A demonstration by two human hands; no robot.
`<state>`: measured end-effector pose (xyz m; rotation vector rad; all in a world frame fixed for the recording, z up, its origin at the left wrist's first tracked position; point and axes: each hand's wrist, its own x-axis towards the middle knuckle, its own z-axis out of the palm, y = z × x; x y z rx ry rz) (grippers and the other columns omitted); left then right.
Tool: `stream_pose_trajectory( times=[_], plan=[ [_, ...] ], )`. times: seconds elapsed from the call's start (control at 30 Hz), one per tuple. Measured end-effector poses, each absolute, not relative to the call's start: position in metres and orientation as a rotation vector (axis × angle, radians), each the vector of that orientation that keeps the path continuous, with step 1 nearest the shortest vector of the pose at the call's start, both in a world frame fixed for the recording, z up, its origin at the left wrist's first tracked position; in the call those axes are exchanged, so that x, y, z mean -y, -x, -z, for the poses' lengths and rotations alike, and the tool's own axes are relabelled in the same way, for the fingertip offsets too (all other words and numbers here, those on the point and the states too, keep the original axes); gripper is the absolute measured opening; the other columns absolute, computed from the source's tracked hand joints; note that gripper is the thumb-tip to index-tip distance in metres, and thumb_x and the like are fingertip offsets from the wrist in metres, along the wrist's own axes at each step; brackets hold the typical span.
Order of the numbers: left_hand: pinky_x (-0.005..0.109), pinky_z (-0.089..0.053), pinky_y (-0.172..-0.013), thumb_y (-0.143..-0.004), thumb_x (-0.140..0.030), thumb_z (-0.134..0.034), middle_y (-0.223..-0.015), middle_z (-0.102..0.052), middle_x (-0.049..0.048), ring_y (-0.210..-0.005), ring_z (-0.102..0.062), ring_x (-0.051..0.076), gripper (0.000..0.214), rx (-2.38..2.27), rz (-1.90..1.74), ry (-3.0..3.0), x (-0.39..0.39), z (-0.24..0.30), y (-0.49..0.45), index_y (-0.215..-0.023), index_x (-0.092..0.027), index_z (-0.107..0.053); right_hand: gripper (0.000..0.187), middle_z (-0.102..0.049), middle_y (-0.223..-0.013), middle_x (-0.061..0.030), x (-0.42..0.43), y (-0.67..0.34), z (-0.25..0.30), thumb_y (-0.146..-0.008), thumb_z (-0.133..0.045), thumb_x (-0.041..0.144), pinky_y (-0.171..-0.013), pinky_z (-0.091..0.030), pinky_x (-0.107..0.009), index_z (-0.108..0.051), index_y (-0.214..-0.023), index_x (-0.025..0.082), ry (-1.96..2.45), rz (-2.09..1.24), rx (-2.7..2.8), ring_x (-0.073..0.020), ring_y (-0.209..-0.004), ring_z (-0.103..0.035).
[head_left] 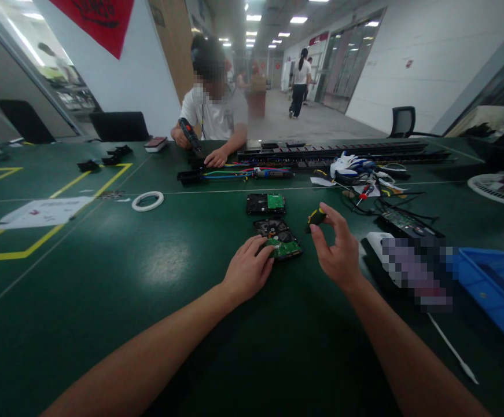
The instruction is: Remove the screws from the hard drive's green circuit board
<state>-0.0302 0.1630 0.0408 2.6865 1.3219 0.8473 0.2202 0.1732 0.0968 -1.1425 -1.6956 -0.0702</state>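
A hard drive with a green circuit board lies on the green table in front of me. My left hand rests on its near left edge, fingers bent over the board. Between the thumb and fingers of my right hand is a short screwdriver with a yellow and black handle. Its thin shaft points down and left toward the drive's right side; I cannot tell whether the tip touches. Just beyond lies a second hard drive, board side up.
Across the table a person holds a power drill over long black strips. To the right are gloves, cables, a red screwdriver and a blue tray. A white ring and paper lie left.
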Motion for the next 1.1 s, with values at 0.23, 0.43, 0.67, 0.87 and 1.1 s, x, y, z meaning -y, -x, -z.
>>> stream_pose_trajectory(
  times=[0.23,0.43,0.67,0.87,1.1],
  plan=[
    [0.059,-0.052,-0.116,-0.107,-0.032,-0.054,-0.148,-0.059,0.0138,-0.146,-0.050,0.034,0.035,-1.344,-0.831,-2.676,-0.1630,-0.0409,0.0301,-0.139,-0.022,-0.061,0.057,-0.070,-0.140,-0.0067,-0.1733,-0.2208,-0.0976,-0.099,-0.066,0.028,-0.108,-0.059,-0.056,-0.049,-0.153,0.036,1.138,0.091,1.723,-0.0298,-0.122,-0.071],
    [0.057,-0.051,-0.117,-0.107,-0.032,-0.053,-0.148,-0.058,0.0142,-0.146,-0.050,0.034,0.035,-1.345,-0.814,-2.681,-0.1627,-0.0420,0.0302,-0.140,-0.021,-0.060,0.056,-0.070,-0.140,-0.0064,-0.1726,-0.2211,-0.0992,-0.099,-0.065,0.029,-0.109,-0.058,-0.052,-0.049,-0.153,0.035,1.152,0.048,1.704,-0.0281,-0.120,-0.072],
    [0.056,-0.051,-0.117,-0.107,-0.032,-0.053,-0.147,-0.059,0.0148,-0.145,-0.050,0.033,0.034,-1.343,-0.821,-2.695,-0.1635,-0.0396,0.0298,-0.138,-0.020,-0.061,0.055,-0.069,-0.140,-0.0077,-0.1738,-0.2207,-0.0975,-0.101,-0.062,0.028,-0.110,-0.057,-0.054,-0.048,-0.153,0.033,1.160,0.024,1.702,-0.0286,-0.124,-0.070],
    [0.057,-0.051,-0.117,-0.107,-0.031,-0.053,-0.146,-0.059,0.0142,-0.145,-0.051,0.033,0.033,-1.335,-0.849,-2.690,-0.1636,-0.0395,0.0300,-0.138,-0.021,-0.061,0.055,-0.070,-0.134,-0.0077,-0.1756,-0.2180,-0.0961,-0.098,-0.068,0.027,-0.103,-0.060,-0.052,-0.051,-0.150,0.033,1.119,0.136,1.700,-0.0273,-0.115,-0.072],
    [0.055,-0.051,-0.117,-0.107,-0.032,-0.053,-0.147,-0.059,0.0140,-0.145,-0.051,0.034,0.034,-1.340,-0.844,-2.696,-0.1639,-0.0393,0.0304,-0.138,-0.020,-0.062,0.057,-0.068,-0.142,-0.0080,-0.1735,-0.2169,-0.0977,-0.101,-0.062,0.026,-0.108,-0.057,-0.054,-0.048,-0.155,0.034,1.145,0.126,1.716,-0.0287,-0.123,-0.069]
  ],
)
